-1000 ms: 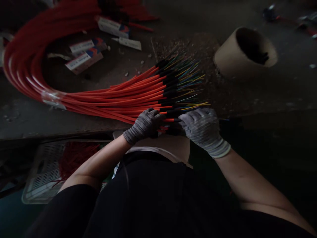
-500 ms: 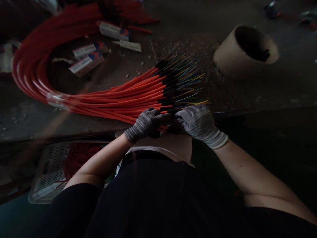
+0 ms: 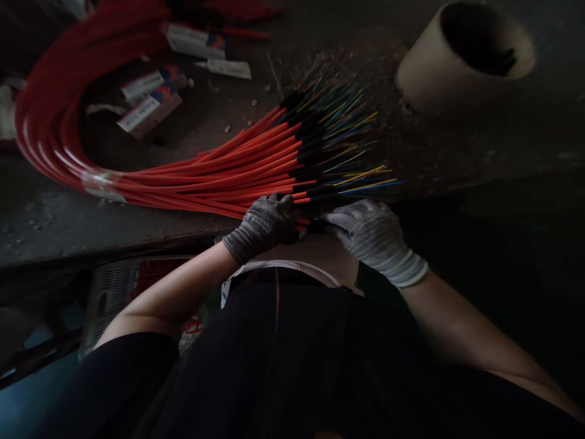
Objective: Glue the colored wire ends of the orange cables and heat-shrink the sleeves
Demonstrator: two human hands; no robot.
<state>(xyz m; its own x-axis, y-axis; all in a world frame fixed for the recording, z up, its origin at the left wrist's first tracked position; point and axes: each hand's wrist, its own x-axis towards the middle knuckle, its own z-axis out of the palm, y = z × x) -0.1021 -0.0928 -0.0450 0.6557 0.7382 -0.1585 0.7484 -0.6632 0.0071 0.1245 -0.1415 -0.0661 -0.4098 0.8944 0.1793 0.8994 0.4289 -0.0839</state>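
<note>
A thick bundle of orange cables (image 3: 219, 174) curves round on the dark bench, bound with clear tape (image 3: 104, 183). Black sleeves (image 3: 307, 146) cover the cable ends, and thin blue, yellow and green wires (image 3: 354, 122) fan out beyond them. Gloved in grey, my left hand (image 3: 269, 219) is closed around the lowest cables near the bench's front edge. My right hand (image 3: 368, 230), also gloved, pinches the black end of a cable just right of it. Its fingertips partly hide that end.
A cardboard tube (image 3: 427, 76) with dark pieces inside stands at the back right. Small printed boxes (image 3: 150, 113) and a white tube (image 3: 228, 68) lie inside the cable loop. Below the bench at left is a plastic crate (image 3: 107, 299) with red material.
My right hand has shifted slightly down and right, away from the wires above it. A blue and yellow wire end it partly covered now shows. The camera view has shifted a little.
</note>
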